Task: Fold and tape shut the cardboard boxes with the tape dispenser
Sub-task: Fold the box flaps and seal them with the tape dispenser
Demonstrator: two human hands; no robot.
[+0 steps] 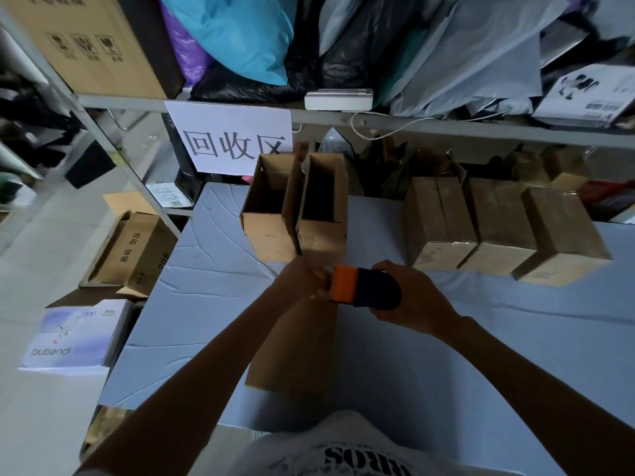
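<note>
Box [292,341] lies lengthwise under the forearms, right hand [412,298] clamped round tape dispenser [364,286] at its far end, left hand [304,276] touching there, grip unclear; best pin the tape end, then draw straight along the seam.

Dim storeroom: a metal shelving rack [446,128] heaped with plastic bags [240,32] stands behind a blue-covered table [206,286]. A white paper sign [233,132] hangs from the shelf edge; the floor [41,262] is pale grey.
</note>
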